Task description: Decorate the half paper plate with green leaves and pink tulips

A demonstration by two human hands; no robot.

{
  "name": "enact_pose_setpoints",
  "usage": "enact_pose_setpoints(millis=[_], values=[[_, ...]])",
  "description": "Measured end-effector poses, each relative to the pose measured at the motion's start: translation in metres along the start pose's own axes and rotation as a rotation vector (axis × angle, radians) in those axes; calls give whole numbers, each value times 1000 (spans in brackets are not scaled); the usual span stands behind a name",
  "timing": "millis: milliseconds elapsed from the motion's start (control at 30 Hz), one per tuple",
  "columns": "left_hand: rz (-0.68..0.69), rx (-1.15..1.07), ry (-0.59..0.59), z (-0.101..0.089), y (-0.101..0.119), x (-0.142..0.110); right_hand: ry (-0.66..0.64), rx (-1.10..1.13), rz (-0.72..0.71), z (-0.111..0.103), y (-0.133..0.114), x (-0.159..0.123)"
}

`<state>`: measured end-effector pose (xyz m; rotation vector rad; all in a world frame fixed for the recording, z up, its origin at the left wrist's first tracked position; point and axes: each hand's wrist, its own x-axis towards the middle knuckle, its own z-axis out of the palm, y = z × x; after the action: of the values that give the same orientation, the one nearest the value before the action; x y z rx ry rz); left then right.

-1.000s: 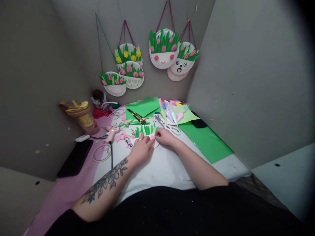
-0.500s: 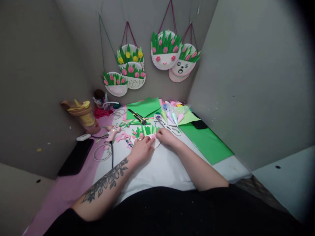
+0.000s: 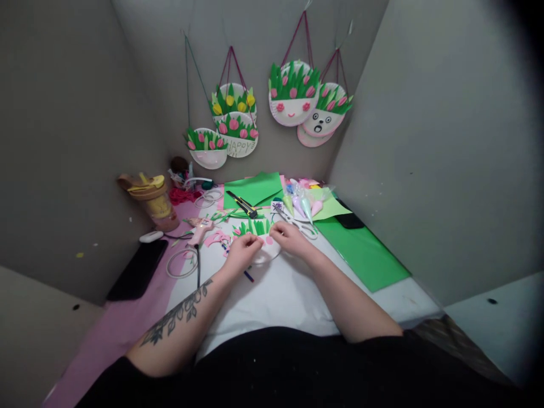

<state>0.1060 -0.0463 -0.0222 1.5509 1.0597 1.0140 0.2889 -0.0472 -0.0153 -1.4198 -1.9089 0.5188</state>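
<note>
A half paper plate [image 3: 267, 251] with green paper grass and pink flowers lies on the white table top in front of me. My left hand [image 3: 240, 254] rests at its left edge with fingers curled, a dark pen tip showing under it. My right hand [image 3: 289, 236] sits at the plate's upper right edge, fingers bent and pinching at the plate's rim. Both tattooed left forearm and bare right forearm reach in from the bottom.
Scissors [image 3: 297, 222], coloured piping bags [image 3: 300, 201], a utility knife [image 3: 242, 204] and green paper sheets [image 3: 361, 246] lie behind and to the right. A pink glue gun [image 3: 199, 231], a black phone [image 3: 137, 269] and a yellow-lidded bottle [image 3: 153, 199] stand left. Finished plates [image 3: 293, 99] hang on the wall.
My left hand slid a little left and back, off the middle of the plate, uncovering more of it. The camera tilted slightly. My right hand stayed at the plate's right edge.
</note>
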Motion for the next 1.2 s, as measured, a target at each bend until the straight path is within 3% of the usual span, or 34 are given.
enact_pose_setpoints(millis=[67, 133, 200, 300, 467, 600, 733, 833, 900, 1033, 1200], values=[[-38, -82, 17, -2, -2, 0, 116, -205, 121, -18, 12, -2], [-58, -129, 52, -4, -4, 1, 141, -435, 286, -33, 28, -6], [-59, -150, 91, -6, -4, 2, 31, -561, 417, -40, 45, -8], [-56, -148, 146, -9, 0, 2, -90, -617, 496, -38, 60, -7], [-41, -175, 227, -16, 8, 1, -86, -514, 553, -39, 61, -4], [11, -266, 270, -21, 12, 2, 5, -31, 629, -53, 52, -8], [9, -337, 286, -21, 21, 1, -59, 524, 421, -43, 28, -10], [35, -345, 318, -22, 29, -1, -82, 914, 287, -13, -2, -12], [74, -359, 340, -23, 34, -4, -112, 1055, 224, 9, -20, -16], [144, -425, 391, -26, 45, -10, -211, 980, 204, 40, -41, -28], [196, -455, 421, -26, 48, -15, -369, 816, 85, 52, -44, -40]])
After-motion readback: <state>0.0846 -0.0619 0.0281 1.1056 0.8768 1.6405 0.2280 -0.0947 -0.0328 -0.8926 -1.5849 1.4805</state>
